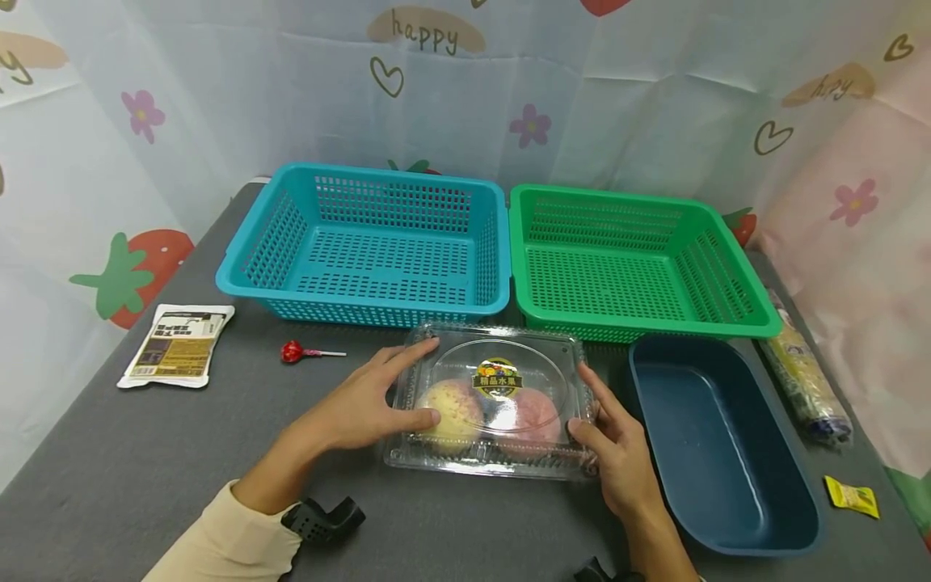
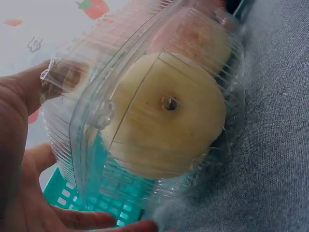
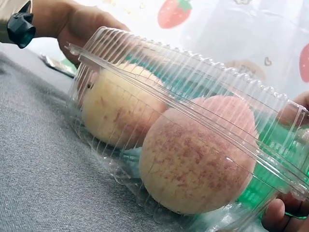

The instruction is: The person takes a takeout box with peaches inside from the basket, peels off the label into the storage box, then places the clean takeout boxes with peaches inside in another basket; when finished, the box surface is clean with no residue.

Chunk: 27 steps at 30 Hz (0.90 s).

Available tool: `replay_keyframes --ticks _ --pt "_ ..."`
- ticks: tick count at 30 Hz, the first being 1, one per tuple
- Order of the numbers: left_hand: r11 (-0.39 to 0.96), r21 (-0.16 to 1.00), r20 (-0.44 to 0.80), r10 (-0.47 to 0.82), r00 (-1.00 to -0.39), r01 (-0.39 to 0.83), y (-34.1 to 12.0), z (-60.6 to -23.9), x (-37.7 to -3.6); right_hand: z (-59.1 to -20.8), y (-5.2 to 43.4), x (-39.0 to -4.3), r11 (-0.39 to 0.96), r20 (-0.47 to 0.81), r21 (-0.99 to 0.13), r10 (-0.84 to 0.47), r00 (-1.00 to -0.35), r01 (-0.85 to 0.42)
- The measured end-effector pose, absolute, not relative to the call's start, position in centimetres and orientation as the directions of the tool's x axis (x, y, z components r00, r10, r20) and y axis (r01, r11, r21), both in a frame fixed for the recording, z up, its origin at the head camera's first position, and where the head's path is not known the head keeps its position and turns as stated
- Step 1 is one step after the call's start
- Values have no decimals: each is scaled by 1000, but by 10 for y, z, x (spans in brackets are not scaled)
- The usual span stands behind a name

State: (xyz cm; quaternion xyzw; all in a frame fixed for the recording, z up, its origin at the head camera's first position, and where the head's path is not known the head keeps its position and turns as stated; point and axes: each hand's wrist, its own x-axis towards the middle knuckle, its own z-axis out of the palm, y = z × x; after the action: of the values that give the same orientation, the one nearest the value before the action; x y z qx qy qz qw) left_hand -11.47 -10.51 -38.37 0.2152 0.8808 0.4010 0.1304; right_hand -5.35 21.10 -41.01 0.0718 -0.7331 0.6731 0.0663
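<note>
Clear clamshell box (image 1: 494,404) held between left hand (image 1: 360,404) and right hand (image 1: 618,453).

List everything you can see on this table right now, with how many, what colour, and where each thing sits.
clear clamshell box: 1, transparent with a round label on the lid, front centre of the table, between both hands
fruits: 2, yellow-pink and pink, side by side inside the box
blue basket: 1, teal blue, back left
green basket: 1, green, back right, beside the blue one
tub: 1, dark blue, right of the box
lollipop: 1, red, left of the box
flat packet: 1, white and dark, far left
long wrapped pack: 1, yellowish, right edge
small sachet: 1, yellow, front right
table: 1, grey cloth
left hand: on the box's left side
right hand: on the box's right side
</note>
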Motion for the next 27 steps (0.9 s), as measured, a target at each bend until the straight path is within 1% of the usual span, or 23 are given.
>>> replay_keyframes --ticks 4,7,9,12,15,17,21,27 --pt "536 802 -49 497 -866 263 -105 -386 -116 -405 210 -52 167 165 -973 8 -986 -162" --pt "496 833 -51 511 -858 247 -105 -388 -117 -399 207 -50 301 144 -946 42 -989 -125" --pt "466 855 -55 521 -852 230 -105 -388 -118 -393 206 -47 413 121 -907 67 -990 -83" --pt "426 880 -52 526 -849 210 -105 -386 -119 -384 207 -41 593 99 -805 80 -992 -33" --pt "411 890 -55 527 -848 198 -105 -386 -119 -373 206 -38 697 82 -717 50 -995 -24" --pt "410 891 -57 527 -848 195 -105 -386 -119 -365 207 -37 732 94 -679 22 -995 -48" --pt "404 896 -62 519 -852 181 -105 -385 -119 -345 207 -41 760 146 -639 -35 -989 -122" --pt "391 903 -57 517 -854 176 -104 -385 -120 -320 208 -60 761 216 -596 -155 -964 -256"
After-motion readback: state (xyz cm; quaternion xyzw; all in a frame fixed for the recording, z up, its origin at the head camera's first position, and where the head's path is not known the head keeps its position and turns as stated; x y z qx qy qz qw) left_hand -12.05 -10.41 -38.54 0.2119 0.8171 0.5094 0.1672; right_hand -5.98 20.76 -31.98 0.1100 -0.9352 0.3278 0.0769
